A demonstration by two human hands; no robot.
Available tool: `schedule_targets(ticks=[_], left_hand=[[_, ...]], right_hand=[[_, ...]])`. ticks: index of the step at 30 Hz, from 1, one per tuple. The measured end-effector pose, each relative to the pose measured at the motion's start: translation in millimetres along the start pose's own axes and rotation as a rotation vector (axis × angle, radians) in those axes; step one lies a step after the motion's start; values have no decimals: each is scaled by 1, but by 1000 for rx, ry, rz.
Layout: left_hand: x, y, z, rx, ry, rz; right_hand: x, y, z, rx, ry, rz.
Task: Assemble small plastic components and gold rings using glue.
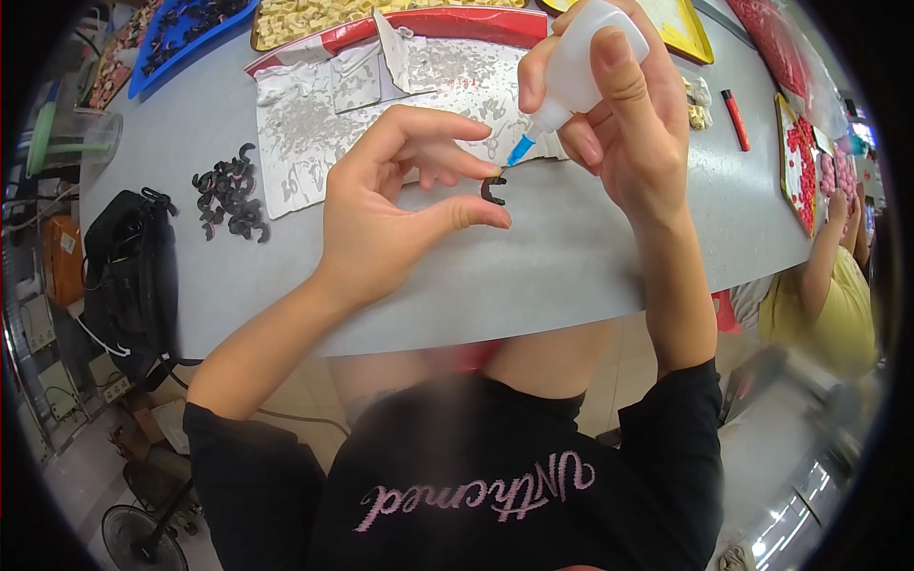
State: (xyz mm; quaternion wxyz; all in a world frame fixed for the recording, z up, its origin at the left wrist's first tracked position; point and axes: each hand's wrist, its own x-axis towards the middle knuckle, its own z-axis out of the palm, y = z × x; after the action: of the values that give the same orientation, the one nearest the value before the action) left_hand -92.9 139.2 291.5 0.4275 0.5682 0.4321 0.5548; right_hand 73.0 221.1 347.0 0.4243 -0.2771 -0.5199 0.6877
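Observation:
Between the thumb and fingertips of my left hand (390,195) is a small black C-shaped piece (491,190), held above the grey table. My right hand (633,124) grips a white squeeze bottle (586,59), tipped downward. Its blue dispensing tip (519,150) points at the top end of the black piece, touching it or very close; I cannot tell which. Behind both hands lies a worn white sheet (295,143) marked with many grey spots. To the left, a loose heap of similar black curved pieces (231,195) rests on the table.
A blue tray (195,43) with black pieces and a tray of small yellowish parts (314,19) stand at the back. On the right are a red marker (736,121) and a tray of red pieces (798,167). A black bag (129,271) sits left; another person (828,305) works at right.

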Motion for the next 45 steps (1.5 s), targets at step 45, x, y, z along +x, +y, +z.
schedule_targets(ticks=[45], left_hand=[[17, 0, -9, 362, 426, 337]], right_hand=[[-40, 19, -152, -1496, 538, -421]])
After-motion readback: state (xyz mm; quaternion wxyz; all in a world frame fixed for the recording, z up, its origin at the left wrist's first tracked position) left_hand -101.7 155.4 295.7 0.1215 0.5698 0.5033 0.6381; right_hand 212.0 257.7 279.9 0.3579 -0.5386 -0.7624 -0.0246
